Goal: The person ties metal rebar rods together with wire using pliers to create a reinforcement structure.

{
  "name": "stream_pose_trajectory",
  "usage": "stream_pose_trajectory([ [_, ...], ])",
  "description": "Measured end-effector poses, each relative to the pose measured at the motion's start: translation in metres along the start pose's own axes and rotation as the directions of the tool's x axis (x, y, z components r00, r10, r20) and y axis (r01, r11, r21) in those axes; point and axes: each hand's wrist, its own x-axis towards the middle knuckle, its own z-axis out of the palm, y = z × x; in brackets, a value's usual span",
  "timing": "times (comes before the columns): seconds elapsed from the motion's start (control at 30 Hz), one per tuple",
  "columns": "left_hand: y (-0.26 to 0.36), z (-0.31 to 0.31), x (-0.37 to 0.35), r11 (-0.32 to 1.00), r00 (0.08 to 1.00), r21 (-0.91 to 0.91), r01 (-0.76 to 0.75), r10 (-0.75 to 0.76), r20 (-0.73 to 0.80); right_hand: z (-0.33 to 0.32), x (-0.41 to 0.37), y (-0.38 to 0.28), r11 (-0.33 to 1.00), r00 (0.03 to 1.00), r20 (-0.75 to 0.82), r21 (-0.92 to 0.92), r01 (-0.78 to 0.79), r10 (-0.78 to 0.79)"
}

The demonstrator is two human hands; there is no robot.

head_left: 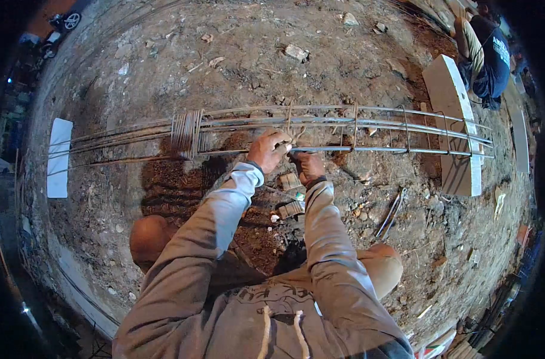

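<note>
A long cage of steel reinforcing bars (248, 123) runs across in front of me, with square stirrups (354, 128) spaced along its right half. Several more stirrups (187, 133) are bunched tightly left of my hands. My left hand (269, 149) is closed in a pinch at the near bar, beside a stirrup (290, 116); what its fingertips hold is too small to make out. Just right of it, my right hand (309, 167) forms a fist below the same bar. Something dark shows at its thumb side, but its kind is hidden.
A white block (58, 157) supports the left bar ends and a larger white block (455, 119) the right. Long-handled pincers (392, 212) lie on the dirt near my right knee. Two small ridged blocks (291, 209) sit between my legs. A person (488, 57) crouches at the upper right.
</note>
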Motion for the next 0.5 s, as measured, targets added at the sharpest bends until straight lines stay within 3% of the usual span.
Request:
stream_pose_trajectory([
  [0.03,-0.002,0.002,-0.001,1.0,0.999,0.002,0.03,-0.03,-0.015,0.017,0.0,-0.039,0.788,0.965,-0.034,0.586,-0.19,0.259],
  [0.07,-0.005,0.005,-0.001,0.998,0.998,0.005,0.06,-0.059,-0.031,0.024,-0.002,-0.054,0.79,0.965,-0.037,0.582,-0.191,0.26],
  [0.1,-0.015,0.012,-0.001,0.998,0.997,-0.009,0.063,-0.063,-0.043,0.028,-0.006,-0.063,0.879,0.914,-0.118,0.348,-0.327,0.387],
  [0.13,-0.014,0.013,-0.003,0.998,0.997,-0.011,0.061,-0.062,-0.04,0.035,-0.01,-0.079,0.878,0.848,-0.229,0.101,-0.468,0.478],
  [0.17,-0.013,0.014,-0.004,0.999,0.996,-0.017,0.027,-0.028,-0.085,0.055,-0.011,-0.138,0.773,0.822,-0.378,-0.319,-0.548,0.426],
  [0.2,-0.011,0.014,-0.004,1.0,0.991,-0.02,-0.008,0.005,-0.132,0.06,-0.016,-0.131,0.775,0.822,-0.38,-0.319,-0.546,0.423],
  [0.23,-0.007,0.013,-0.004,0.999,0.992,-0.031,0.026,-0.03,-0.122,0.065,-0.021,-0.125,0.748,0.908,-0.391,-0.557,-0.362,0.148],
  [0.27,-0.007,0.013,-0.004,0.999,0.992,-0.031,0.027,-0.03,-0.121,0.069,-0.024,-0.12,0.624,0.937,-0.324,-0.761,-0.177,-0.13],
  [0.3,-0.007,0.012,-0.003,0.997,0.993,-0.064,0.044,-0.05,-0.11,0.07,-0.026,-0.115,0.768,0.942,-0.303,-0.634,-0.087,-0.143],
  [0.37,-0.004,0.012,-0.004,0.994,0.993,-0.096,0.06,-0.069,-0.095,0.071,-0.028,-0.116,0.725,0.945,-0.295,-0.68,-0.106,-0.139],
  [0.47,0.015,0.01,0.001,0.999,0.983,-0.004,-0.037,0.036,-0.181,0.066,-0.026,-0.131,0.67,0.959,-0.274,-0.724,-0.161,-0.066],
  [0.5,0.024,0.009,0.0,0.99,0.978,0.135,-0.046,0.072,-0.195,0.067,-0.026,-0.133,0.64,0.969,-0.244,-0.751,-0.165,-0.038],
])
